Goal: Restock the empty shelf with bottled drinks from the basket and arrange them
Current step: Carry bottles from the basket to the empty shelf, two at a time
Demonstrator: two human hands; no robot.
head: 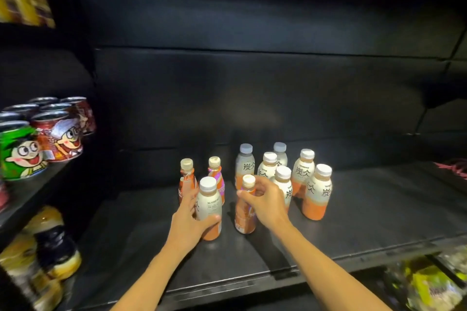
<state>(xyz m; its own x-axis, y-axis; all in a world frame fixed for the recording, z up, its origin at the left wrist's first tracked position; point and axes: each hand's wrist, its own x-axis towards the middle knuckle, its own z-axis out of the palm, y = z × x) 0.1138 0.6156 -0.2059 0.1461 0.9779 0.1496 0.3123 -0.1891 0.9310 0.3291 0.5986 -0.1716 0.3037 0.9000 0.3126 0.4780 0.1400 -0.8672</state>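
A: Bottles: ten upright on the black shelf (pixel 366 209), clustered mid-shelf. Six white-labelled at right, loosely bunched; two slim orange ones (pixel 187 179) behind left. Basket not in view.

B: Progress?

A: Well underway, I judge; wide bare shelf both sides, rows not yet tidy.

B: Grips?

A: Left hand (pixel 188 222) wraps the white-capped bottle (pixel 209 207), fingers curled round its body. Right hand (pixel 265 202) pinches the orange bottle (pixel 246 209) near its neck. Both standing on the shelf.

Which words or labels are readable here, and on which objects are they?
"炭仌": large characters on the white-and-orange bottles on the shelf.
Small print on the bottle in the left hand: too small to read.
Slim orange bottles and cartoon cans: text blurred.
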